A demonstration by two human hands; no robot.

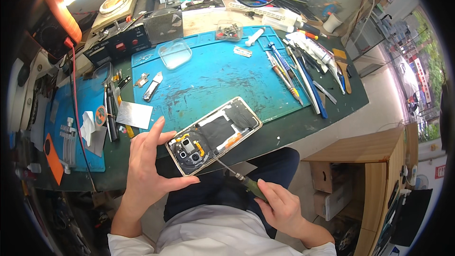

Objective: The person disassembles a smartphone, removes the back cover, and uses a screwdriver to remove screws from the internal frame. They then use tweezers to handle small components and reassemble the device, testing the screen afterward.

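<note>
Phone [220,135], back off, innards up, sits at the bench's [279,135] near edge above the lap. Long axis diagonal: camera end points lower left, toward the left hand [148,163]; other end upper right, over the blue mat [204,83]. Left hand spread wide, gripping the camera end between thumb and a finger at its corners, index sticking up free. Right hand [283,206] closed around the green handle of a screwdriver [253,189]; tip at the phone's near long edge, can't tell if touching. Camera end overhangs the bench edge. Open room: bare mat beyond the phone, up to the clear tray [175,54]; pens and tweezers [286,76] bound it right, metal plate [134,114] left.
</note>
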